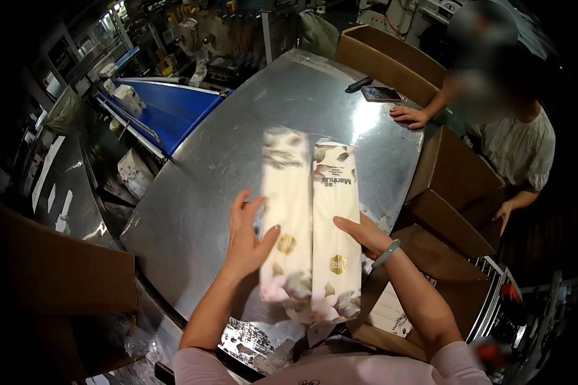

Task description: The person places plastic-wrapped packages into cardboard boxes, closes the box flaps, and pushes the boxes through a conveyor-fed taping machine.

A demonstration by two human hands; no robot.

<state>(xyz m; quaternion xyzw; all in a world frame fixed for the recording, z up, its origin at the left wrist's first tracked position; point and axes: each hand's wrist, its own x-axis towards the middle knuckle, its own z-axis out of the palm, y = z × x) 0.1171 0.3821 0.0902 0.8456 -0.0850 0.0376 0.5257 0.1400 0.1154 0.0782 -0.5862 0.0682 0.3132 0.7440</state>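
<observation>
Two long cream packs with a flower print lie side by side on the round steel table [237, 128], pointing away from me. My left hand [247, 234] presses the left side of the left pack [286, 218], thumb across its front. My right hand [359, 234] lies against the right side of the right pack [335, 224], and a pale green bangle sits on that wrist. Both packs are squeezed together between my hands; the left one looks blurred.
An open cardboard box [453, 192] stands at the table's right edge, another box [385, 54] at the far side. A second person at the right rests a hand [410, 117] on the table beside a phone [380, 94] and a dark marker. A blue conveyor [167, 109] runs at the left.
</observation>
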